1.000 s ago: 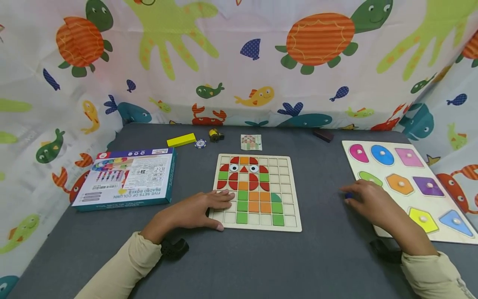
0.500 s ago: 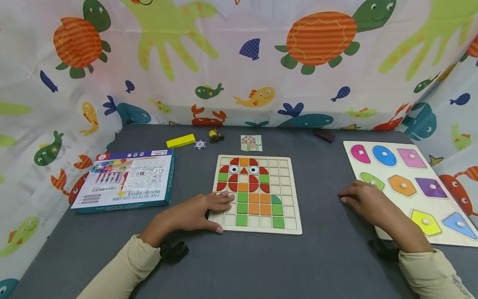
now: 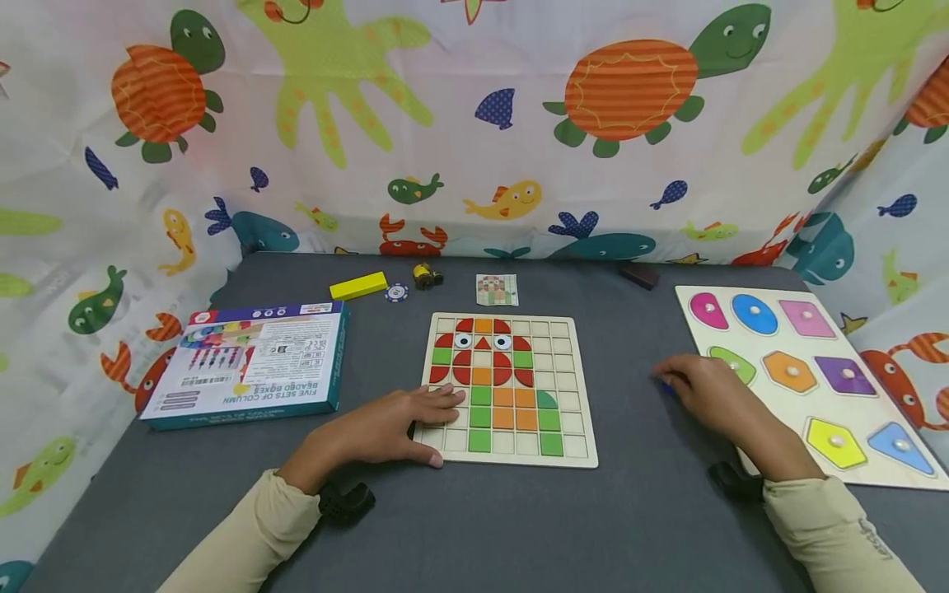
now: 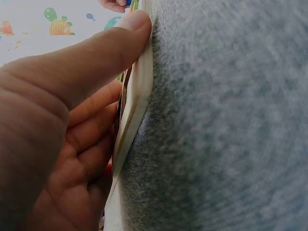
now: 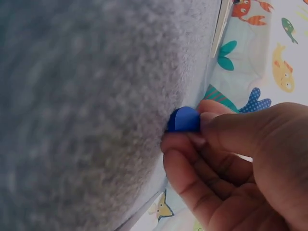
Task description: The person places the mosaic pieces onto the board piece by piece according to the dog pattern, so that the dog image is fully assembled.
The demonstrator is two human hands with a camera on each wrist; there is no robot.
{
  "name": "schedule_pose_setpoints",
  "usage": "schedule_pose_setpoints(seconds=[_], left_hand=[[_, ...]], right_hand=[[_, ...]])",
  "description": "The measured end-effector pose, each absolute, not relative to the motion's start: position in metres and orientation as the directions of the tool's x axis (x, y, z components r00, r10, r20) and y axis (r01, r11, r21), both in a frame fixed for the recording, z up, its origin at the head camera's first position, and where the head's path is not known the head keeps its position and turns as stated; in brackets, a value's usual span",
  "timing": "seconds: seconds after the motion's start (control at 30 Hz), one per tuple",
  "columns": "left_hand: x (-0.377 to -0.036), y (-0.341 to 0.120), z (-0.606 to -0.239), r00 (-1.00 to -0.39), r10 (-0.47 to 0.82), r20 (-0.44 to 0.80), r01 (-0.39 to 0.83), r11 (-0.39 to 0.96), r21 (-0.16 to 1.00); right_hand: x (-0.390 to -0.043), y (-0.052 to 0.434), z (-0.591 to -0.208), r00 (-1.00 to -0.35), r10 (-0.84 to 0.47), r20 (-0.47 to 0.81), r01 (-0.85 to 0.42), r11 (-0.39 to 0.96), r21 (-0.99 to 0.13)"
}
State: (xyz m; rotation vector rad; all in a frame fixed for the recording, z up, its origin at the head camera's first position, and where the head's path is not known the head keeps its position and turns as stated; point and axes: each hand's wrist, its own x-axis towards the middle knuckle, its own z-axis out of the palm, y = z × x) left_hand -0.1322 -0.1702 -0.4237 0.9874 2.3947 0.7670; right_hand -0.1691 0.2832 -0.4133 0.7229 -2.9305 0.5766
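My left hand rests on the lower left corner of a wooden grid board, fingers lying over the squares and thumb along the front edge. Red, orange and green tiles on the board form an owl-like figure with two white eyes. In the left wrist view the thumb presses at the board's edge. Over the table to the right, my right hand pinches a small blue tile with a rounded edge between thumb and fingers, close to the table surface. In the head view the fingers mostly hide that tile.
A shape puzzle board with knobbed pieces lies beside the right hand. At the left is a flat box. Along the back sit a yellow block, a poker chip, a small yellow-and-black figure, a picture card and a dark block.
My right hand has moved a little to the left, away from the shape puzzle, with the blue tile in its fingers. The left hand stays on the grid board.
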Motion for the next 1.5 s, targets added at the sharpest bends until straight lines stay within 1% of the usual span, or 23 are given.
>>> schedule_pose_setpoints(seconds=[0.2,0.33,0.43,0.53,0.73,0.83,0.93,1.1,1.3,1.5], left_hand=[[-0.131,-0.168,-0.425,-0.643,0.743,-0.187,0.489,0.586,0.646],[-0.131,-0.167,-0.426,-0.639,0.747,-0.182,0.492,0.579,0.65],[-0.132,-0.168,-0.425,-0.641,0.748,-0.174,0.494,0.575,0.652],[-0.132,-0.168,-0.423,-0.642,0.747,-0.17,0.5,0.576,0.646],[-0.133,-0.168,-0.422,-0.643,0.745,-0.179,0.503,0.586,0.635],[-0.134,-0.168,-0.423,-0.64,0.747,-0.177,0.503,0.582,0.638],[-0.134,-0.169,-0.424,-0.639,0.75,-0.169,0.506,0.576,0.642],[-0.134,-0.17,-0.425,-0.64,0.75,-0.167,0.5,0.571,0.651],[-0.132,-0.171,-0.423,-0.644,0.746,-0.17,0.492,0.575,0.654],[-0.132,-0.171,-0.424,-0.647,0.742,-0.173,0.49,0.579,0.652]], right_hand=[[-0.169,0.28,-0.416,-0.908,-0.401,0.121,-0.418,0.843,-0.338],[-0.17,0.279,-0.415,-0.915,-0.379,0.138,-0.402,0.835,-0.375],[-0.171,0.279,-0.413,-0.907,-0.395,0.145,-0.418,0.812,-0.407],[-0.173,0.278,-0.411,-0.894,-0.429,0.129,-0.442,0.797,-0.41],[-0.174,0.276,-0.408,-0.898,-0.435,0.065,-0.42,0.803,-0.424],[-0.174,0.275,-0.407,-0.901,-0.428,0.073,-0.415,0.8,-0.434],[-0.175,0.272,-0.406,-0.89,-0.441,0.113,-0.445,0.79,-0.422],[-0.177,0.26,-0.402,-0.874,-0.462,0.153,-0.481,0.771,-0.418],[-0.175,0.238,-0.399,-0.884,-0.455,0.107,-0.446,0.752,-0.485],[-0.172,0.218,-0.398,-0.851,-0.519,0.073,-0.474,0.703,-0.531]])
